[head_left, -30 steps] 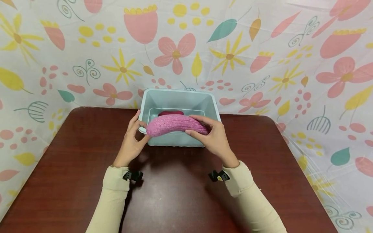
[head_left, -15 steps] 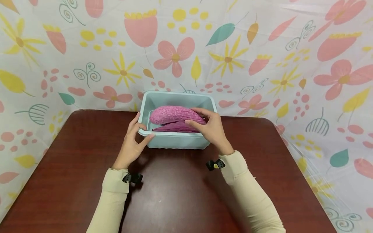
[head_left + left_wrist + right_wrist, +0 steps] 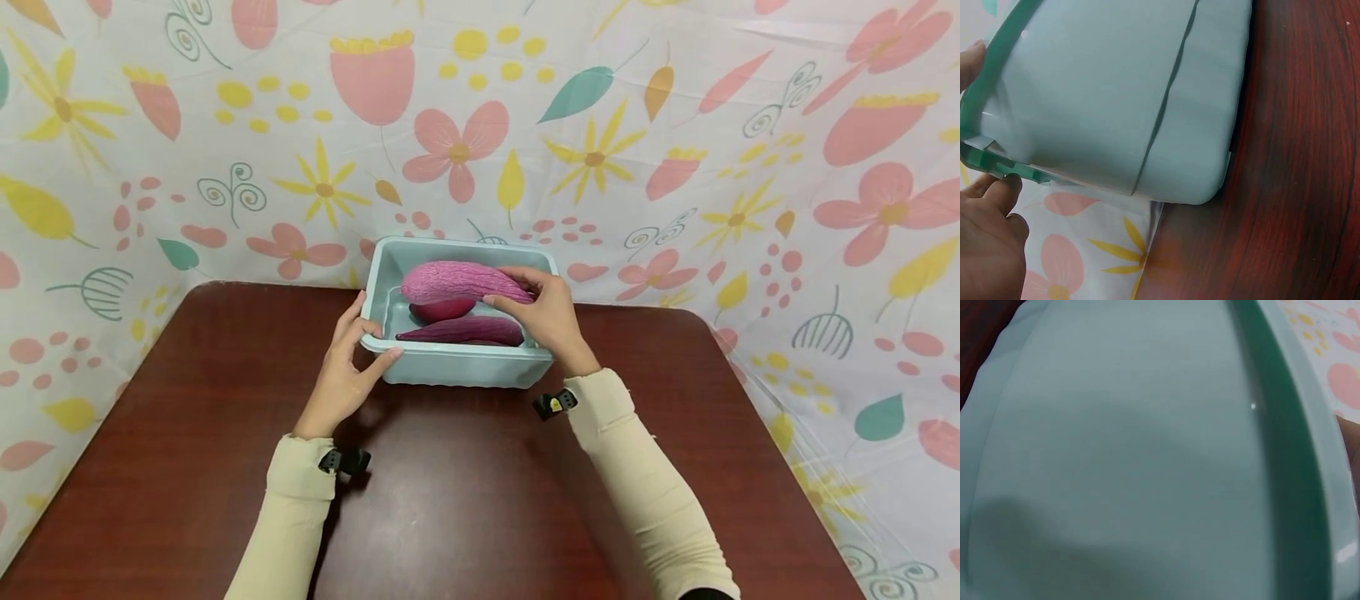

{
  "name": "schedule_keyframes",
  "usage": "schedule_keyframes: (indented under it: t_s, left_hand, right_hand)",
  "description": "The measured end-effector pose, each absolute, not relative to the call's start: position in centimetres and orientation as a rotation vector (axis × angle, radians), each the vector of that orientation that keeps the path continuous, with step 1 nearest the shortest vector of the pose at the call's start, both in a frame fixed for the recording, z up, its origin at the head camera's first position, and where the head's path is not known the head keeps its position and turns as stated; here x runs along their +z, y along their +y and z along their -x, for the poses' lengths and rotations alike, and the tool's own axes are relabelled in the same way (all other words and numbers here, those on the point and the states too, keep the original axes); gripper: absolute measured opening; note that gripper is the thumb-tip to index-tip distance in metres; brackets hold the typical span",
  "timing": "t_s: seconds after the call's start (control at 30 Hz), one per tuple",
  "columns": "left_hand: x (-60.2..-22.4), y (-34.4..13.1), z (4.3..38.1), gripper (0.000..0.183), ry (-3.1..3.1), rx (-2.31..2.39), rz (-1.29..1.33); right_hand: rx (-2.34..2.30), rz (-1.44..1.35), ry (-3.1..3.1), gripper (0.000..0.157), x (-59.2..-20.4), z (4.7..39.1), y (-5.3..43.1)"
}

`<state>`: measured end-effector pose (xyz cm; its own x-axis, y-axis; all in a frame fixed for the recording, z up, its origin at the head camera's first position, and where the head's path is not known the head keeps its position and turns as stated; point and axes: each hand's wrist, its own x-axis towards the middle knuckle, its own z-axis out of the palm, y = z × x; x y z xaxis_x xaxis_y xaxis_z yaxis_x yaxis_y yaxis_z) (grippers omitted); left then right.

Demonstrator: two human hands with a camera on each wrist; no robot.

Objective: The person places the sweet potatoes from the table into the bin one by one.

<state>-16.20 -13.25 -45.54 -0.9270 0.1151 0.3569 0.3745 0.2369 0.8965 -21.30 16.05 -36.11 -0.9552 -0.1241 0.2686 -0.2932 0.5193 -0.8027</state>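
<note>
A light blue plastic bin (image 3: 465, 367) stands at the back of the table. My left hand (image 3: 341, 375) grips its front left corner, the thumb on the front rim and the other fingers at the left side; the left wrist view shows the hand (image 3: 991, 231) at the rim. Over the bin's inside, my right hand (image 3: 547, 317) holds the narrow end of a long, pink, wrinkled eggplant-like vegetable (image 3: 453, 282) between thumb and fingers. Under it lie a dark red rounded piece (image 3: 442, 310) and a dark purple, ridged, tapering piece (image 3: 465, 330). The bin's wall (image 3: 1116, 456) nearly fills the right wrist view.
The dark red-brown table (image 3: 450, 483) extends in front of the bin and to both sides. Behind it hangs a white cloth (image 3: 480, 200) printed with flowers and leaves. A black camera (image 3: 345, 461) is strapped to the left wrist, another black camera (image 3: 555, 405) to the right.
The pink vegetable has moved from above the front rim back into the bin's opening, baring the dark purple piece. The left hand no longer touches its tip and stays at the bin's corner.
</note>
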Motion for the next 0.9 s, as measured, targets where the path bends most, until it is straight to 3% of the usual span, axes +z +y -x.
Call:
schedule_keyframes:
  t_s: [0.9]
  left_hand:
    - [-46.0,-13.2,16.5,0.024,-2.287,-1.743,0.459]
  right_hand:
    - [1.451,-0.229,-2.487,0.043,-37.0,24.3,16.6]
